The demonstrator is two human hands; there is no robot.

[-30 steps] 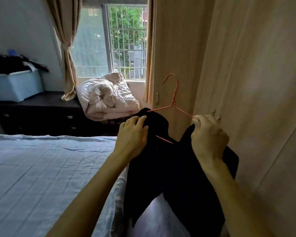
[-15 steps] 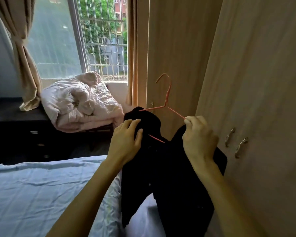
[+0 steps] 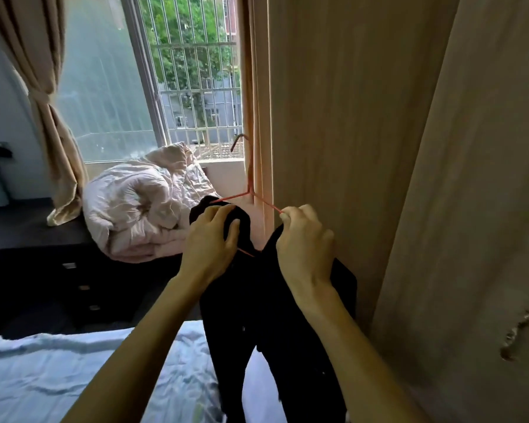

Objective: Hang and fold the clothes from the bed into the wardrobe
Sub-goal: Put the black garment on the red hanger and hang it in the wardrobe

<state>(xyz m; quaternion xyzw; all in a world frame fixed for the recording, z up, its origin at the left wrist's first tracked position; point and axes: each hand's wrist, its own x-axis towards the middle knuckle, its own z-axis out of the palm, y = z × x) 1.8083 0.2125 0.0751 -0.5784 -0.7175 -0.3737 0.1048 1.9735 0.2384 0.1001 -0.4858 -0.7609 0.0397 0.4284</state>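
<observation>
Two bare forearms entered frame from 6 o'clock. No sleeves showed anywhere up to the frame edge; both arms were uncovered from wrist to where they cut off. Left hand (image 3: 209,242) sat at about 12 o'clock of its forearm, no rings, no watch, no bracelet, no glove seen. Right hand (image 3: 306,244) same: bare, nothing worn on fingers or wrist. Knuckles and tendons stood out on the back of the right hand. Nails looked short and unpainted. Rest of the body was out of frame.
</observation>
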